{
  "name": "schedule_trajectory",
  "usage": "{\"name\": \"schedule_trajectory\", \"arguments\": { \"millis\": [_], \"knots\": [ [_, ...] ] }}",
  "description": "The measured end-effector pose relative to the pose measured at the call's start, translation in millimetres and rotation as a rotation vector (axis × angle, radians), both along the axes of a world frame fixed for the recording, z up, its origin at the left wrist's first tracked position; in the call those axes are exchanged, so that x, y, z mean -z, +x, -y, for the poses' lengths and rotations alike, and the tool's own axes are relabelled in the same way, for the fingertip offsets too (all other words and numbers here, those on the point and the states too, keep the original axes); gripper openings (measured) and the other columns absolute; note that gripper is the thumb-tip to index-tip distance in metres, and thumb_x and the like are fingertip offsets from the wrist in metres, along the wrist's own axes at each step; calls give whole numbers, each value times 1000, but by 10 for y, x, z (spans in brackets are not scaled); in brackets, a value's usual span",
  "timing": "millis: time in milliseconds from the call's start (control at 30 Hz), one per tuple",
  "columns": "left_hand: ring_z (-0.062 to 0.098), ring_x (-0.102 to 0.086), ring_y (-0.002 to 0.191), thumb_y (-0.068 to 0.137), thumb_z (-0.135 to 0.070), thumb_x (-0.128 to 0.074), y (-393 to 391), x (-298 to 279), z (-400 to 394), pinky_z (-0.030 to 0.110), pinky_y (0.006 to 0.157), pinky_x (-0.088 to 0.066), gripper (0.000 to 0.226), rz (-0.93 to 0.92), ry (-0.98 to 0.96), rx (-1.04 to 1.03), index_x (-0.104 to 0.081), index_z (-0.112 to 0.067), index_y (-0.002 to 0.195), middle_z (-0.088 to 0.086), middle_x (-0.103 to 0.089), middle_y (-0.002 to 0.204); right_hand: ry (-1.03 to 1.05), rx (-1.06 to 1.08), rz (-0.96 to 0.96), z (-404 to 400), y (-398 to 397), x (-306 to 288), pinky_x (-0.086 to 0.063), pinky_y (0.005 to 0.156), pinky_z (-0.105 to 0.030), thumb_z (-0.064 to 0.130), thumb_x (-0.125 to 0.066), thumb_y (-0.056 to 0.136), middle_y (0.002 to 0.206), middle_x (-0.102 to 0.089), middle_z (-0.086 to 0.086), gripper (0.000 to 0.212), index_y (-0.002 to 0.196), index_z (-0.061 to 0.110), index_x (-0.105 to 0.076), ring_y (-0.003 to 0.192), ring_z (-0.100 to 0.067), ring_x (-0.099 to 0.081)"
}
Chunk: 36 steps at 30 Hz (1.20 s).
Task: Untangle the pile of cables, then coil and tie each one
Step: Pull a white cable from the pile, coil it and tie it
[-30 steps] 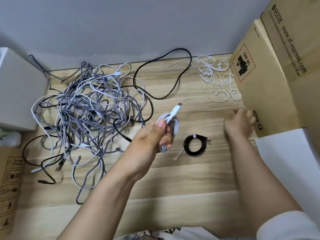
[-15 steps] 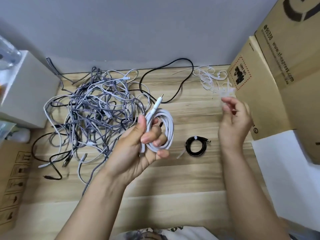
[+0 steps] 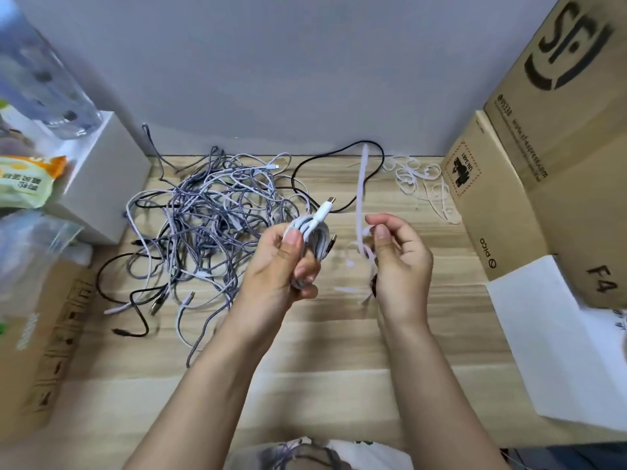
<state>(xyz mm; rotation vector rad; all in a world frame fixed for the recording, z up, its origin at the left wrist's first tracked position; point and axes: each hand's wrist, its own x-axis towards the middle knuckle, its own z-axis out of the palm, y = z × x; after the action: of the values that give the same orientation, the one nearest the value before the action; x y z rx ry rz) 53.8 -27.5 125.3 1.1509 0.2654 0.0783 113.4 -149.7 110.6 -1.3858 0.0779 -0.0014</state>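
Raised since earlier: right hand, now pinching thin white tie strip.
Left hand gripping coiled white USB cable; tangled grey cable pile toward tabletop's far-left corner.

A wooden table carries a tangled pile of cables, loose white ties, cardboard boxes, a white box and white paper.

Soft, even light; wide-angle bending at edges, left side blurred.

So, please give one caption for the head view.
Left hand grips coiled white cable; right hand pinches white tie strap.
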Motion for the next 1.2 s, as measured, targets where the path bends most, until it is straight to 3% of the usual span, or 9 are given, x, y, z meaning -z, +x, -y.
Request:
{"name": "schedule_trajectory", "arguments": {
  "millis": [100,200,333,567,700,800,900,1067,1200],
  "knots": [
    [8,-36,53,86,-40,-44,-41,43,-41,20,48,-29,19,-25,3,-19,-41,-21,84,-9,-36,54,-276,45,150,83,35,55,-45,70,-12,-2,-51,91,92,-63,-10,32,81,26,-63,76,0,-59],
    [8,-35,53,87,-40,-44,-62,86,-66,20,47,-29,21,-45,7,-6,-41,-20,80,-9,-35,54,-462,29,278,154,71,94,-44,72,-15,-5,-54,87,88,-59,2,32,83,25,-64,76,-6,-59],
    [7,-32,51,91,-39,-51,-73,111,-43,18,46,-26,27,-84,-32,-1,-38,-21,76,-10,-35,52,-829,-18,165,261,330,342,-41,77,-24,1,-60,84,97,-66,-1,24,87,22,-70,89,-16,-60],
    [8,-32,52,98,-32,-37,-89,148,-93,18,47,-26,22,-142,-43,-49,-43,-18,82,-9,-35,52,-1233,3,22,539,1075,327,-38,90,-33,6,-57,88,101,-68,-2,21,94,22,-69,100,-25,-59],
    [8,-32,52,93,-38,-41,-75,138,-80,20,49,-25,24,-128,-6,-25,-45,-16,84,-8,-35,54,-1657,-218,94,597,1301,397,-25,102,-34,-2,-48,86,111,-66,-5,35,103,23,-66,107,-27,-56],
    [7,-33,52,89,-42,-46,-58,125,-83,19,48,-28,26,-128,17,-34,-45,-19,79,-8,-36,55,-1784,-243,156,590,1350,441,-26,98,-33,-2,-48,86,112,-64,-7,36,107,23,-65,104,-28,-57],
    [5,-34,51,96,-38,-45,-51,137,-72,20,51,-32,25,-148,104,-56,-42,-22,77,-11,-38,53,-1558,-124,257,454,1211,398,-32,88,-34,6,-52,90,109,-64,-6,25,103,21,-67,99,-29,-58],
    [1,-37,50,97,-35,-45,-24,150,-55,18,52,-33,18,-174,196,-111,-42,-18,91,-12,-40,52,-578,-95,153,161,708,62,-41,63,-23,3,-52,92,86,-63,2,24,87,25,-62,64,-4,-50],
    [-1,-37,49,99,-28,-37,-7,145,-33,20,53,-30,11,-155,233,-119,-40,-19,93,-9,-40,57,190,-240,-153,-34,187,-226,-30,42,-13,-3,-49,90,62,-57,4,16,87,12,-56,42,-1,-36]
  ]
}}
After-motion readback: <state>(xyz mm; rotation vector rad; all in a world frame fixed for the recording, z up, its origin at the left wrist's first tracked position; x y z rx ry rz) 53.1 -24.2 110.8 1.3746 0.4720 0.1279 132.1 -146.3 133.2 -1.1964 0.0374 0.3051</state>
